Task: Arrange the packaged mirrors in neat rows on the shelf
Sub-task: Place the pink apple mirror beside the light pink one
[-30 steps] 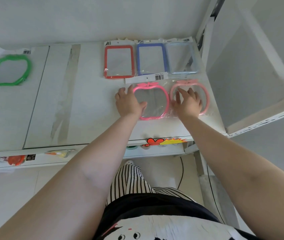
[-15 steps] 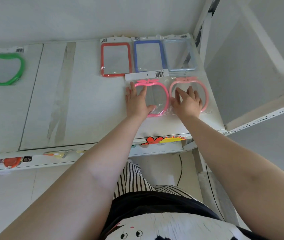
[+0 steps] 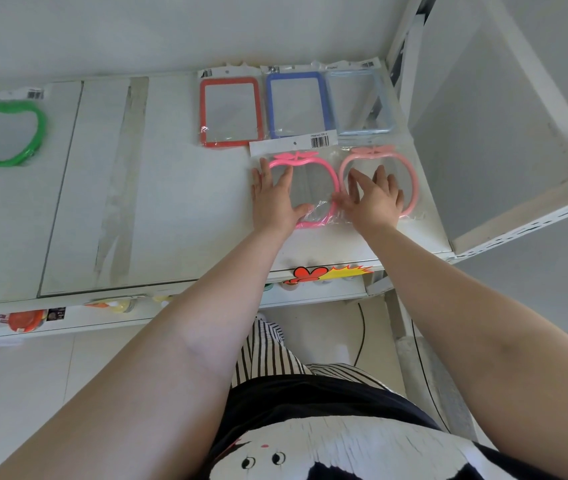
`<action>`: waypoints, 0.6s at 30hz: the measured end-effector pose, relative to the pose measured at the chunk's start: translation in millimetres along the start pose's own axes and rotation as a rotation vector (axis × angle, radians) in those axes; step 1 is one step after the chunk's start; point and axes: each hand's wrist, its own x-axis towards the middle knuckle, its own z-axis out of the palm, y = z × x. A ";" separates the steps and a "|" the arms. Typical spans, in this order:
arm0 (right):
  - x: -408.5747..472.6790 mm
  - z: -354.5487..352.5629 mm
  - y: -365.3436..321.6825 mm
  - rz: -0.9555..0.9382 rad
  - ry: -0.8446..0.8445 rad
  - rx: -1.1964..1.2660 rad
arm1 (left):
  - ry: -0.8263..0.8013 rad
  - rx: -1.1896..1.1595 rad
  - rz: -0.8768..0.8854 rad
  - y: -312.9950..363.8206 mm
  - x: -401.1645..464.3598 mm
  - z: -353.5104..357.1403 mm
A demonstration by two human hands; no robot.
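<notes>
**Front row: two pink mirrors being squared up**

Since the frame 1 s back, left hand has slid from the shelf beside the hot-pink apple-shaped mirror onto its left rim; fingers lie flat and straight over the frame, thumb on the bottom edge, pressing rather than gripping. Right hand barely shifted: flat, fingers spread, on the pale-pink apple-shaped mirror, w/ thumb side at the seam where the two frames touch. Looks like the pair has been nudged together and is being aligned.

Left to right across the shelf: green apple-shaped mirror lies alone at far left, well apart from the rest. Back row then runs red rectangular mirror, blue rectangular mirror, clear light-blue rectangular mirror, side by side, edges close. Front row sits just below it: hot-pink under red/blue, its barcode header card overlapping their bottom edges; pale-pink under the clear one, near the shelf's right end.

Meaning for the task, as I judge it: back row done, front row has 2 of a likely 3. Green one not yet brought over; probably next, to the left of the hot-pink.
</notes>
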 end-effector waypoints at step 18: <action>-2.2 -11.7 41.8 0.162 0.030 -0.060 | -0.129 0.273 -0.069 42.8 -5.0 21.5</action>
